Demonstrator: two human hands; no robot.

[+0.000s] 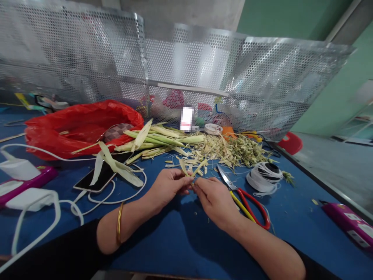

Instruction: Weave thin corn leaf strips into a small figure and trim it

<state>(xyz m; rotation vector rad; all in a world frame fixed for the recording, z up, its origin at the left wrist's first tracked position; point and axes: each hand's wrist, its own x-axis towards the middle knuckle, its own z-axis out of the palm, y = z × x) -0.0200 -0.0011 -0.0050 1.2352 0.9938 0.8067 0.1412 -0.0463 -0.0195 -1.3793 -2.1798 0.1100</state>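
My left hand (173, 182) pinches a thin pale-green strip of plant leaf (199, 168), which looks like corn husk. My right hand (210, 192) closes on the lower end of the same strip, fingertips nearly meeting the left ones. Two ends of the strip stick up in a V above the fingers. Just beyond the hands lies a heap of cut husk scraps (215, 149). Scissors (247, 202) with one red and one yellow handle rest beside my right wrist. A spool of white cord (264, 179) stands to their right.
Long green husk leaves (163, 140) lie before a red plastic bag (72, 128). At left are a phone (94, 179), white cables and a purple power strip (43, 179). Another purple box (349, 223) lies at right. A perforated metal screen (186, 58) borders the blue table's back.
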